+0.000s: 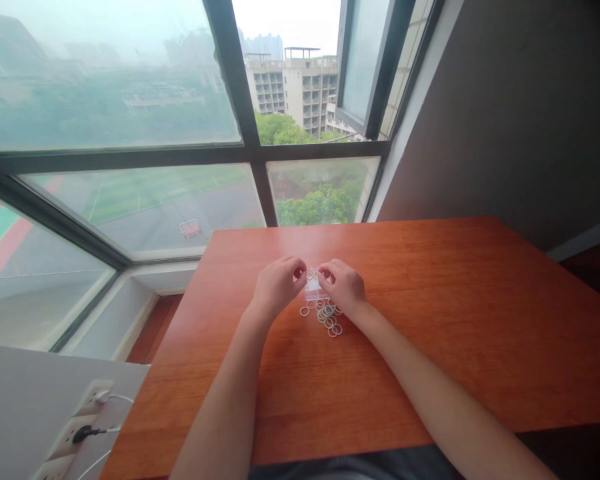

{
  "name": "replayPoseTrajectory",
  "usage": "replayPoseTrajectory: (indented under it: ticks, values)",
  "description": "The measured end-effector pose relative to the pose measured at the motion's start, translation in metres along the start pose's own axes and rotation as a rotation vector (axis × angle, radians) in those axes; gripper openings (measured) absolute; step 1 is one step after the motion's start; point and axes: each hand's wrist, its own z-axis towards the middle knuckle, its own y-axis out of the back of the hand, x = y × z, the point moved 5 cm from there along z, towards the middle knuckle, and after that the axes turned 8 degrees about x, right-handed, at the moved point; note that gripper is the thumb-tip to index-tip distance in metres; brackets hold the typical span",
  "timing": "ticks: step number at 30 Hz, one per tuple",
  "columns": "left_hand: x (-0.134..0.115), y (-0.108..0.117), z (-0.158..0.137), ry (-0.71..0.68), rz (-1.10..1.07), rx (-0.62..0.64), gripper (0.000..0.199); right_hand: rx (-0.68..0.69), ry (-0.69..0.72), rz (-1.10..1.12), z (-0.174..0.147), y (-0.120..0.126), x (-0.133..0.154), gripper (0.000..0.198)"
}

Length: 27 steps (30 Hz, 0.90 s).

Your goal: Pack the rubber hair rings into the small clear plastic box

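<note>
Several small pale rings (325, 312), white to yellowish, lie in a loose, partly overlapping cluster on the wooden table. Just beyond them is a small clear plastic box (318, 294), partly covered by my hands. My left hand (279, 285) is at the box's left side, thumb and fingertips pinched together. From the right, my right hand (344, 285) reaches over the box in a similar pinch. Between the fingertips a tiny yellowish ring-like piece shows; whether the fingers hold it or it lies in the box is too small to tell.
The reddish-brown table (455, 320) stands against a large framed window (253, 153), with one pane (365, 67) swung outward. A dark grey wall (520, 120) rises at the right. Wall sockets (75, 433) with plugs and white cables are at the lower left.
</note>
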Motion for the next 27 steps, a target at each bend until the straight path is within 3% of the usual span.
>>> replayPoseTrajectory:
  ticks: [21, 27]
  values:
    - [0.008, -0.023, 0.009, 0.048, -0.01, -0.076, 0.018, 0.003, 0.041, 0.146, -0.008, 0.02, -0.015, 0.022]
    - [0.015, -0.027, 0.008, 0.078, -0.049, -0.056, 0.021, 0.063, 0.054, 0.133, -0.008, 0.024, -0.018, 0.023]
